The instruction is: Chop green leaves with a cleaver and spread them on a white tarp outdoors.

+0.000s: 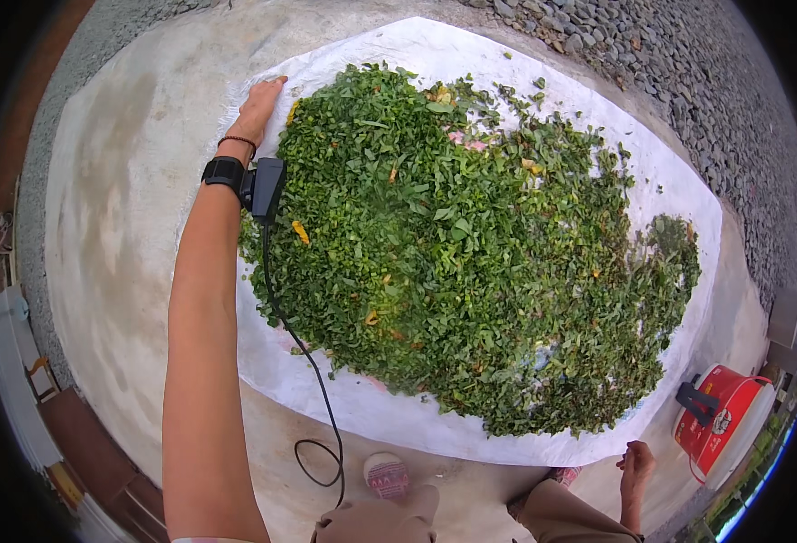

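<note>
A white woven plastic sheet [439,51] lies on the ground, with chopped green leaves [425,231] spread thickly over it. My left hand [258,107] rests at the sheet's far left edge, beside the leaf heap. Its fingers are partly hidden, so whether they pinch the sheet is unclear. On that wrist sit a brown beaded bracelet [237,140] and a black strap with a boxy device [267,187]. At the lower right my right hand [636,465] hangs by the sheet's near edge, fingers loosely curled and nothing visible in them.
From the wrist device a black cable [303,339] runs down across leaves and sheet, looping near a patterned shoe [386,475]. To the right stands a red bucket [717,424] with a dark handle grip. Grey gravel [683,75] borders the concrete [113,224].
</note>
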Demonstrator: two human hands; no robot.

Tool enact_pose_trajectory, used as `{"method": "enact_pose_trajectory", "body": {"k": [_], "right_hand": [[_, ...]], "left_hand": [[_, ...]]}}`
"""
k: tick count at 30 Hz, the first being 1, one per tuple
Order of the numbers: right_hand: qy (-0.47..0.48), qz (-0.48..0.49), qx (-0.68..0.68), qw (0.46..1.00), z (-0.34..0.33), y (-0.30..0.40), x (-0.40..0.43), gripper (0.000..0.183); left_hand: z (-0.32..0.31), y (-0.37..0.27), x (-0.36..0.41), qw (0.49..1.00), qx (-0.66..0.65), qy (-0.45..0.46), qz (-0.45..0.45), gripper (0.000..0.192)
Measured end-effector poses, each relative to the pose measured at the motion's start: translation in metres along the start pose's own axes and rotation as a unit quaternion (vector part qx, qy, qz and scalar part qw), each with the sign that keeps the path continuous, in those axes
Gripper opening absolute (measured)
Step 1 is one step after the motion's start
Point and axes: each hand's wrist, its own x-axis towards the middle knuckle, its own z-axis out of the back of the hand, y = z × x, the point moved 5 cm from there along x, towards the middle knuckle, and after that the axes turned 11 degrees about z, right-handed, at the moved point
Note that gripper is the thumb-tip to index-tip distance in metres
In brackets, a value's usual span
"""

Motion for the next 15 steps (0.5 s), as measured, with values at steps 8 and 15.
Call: {"method": "enact_pose_trajectory", "body": {"k": [8, 15], "right_hand": [[0.025, 0.053, -0.032, 0.998, -0.009, 0.013, 0.006, 0.011], [0.015, 0.045, -0.029, 0.998, 0.0, 0.001, -0.002, 0.011]], "left_hand": [[0.066, -0.067, 0.001, 0.988, 0.139, -0.027, -0.064, 0.037], [0.039, -0.119, -0.018, 0.969, -0.24, 0.034, -0.043, 0.05]]}}
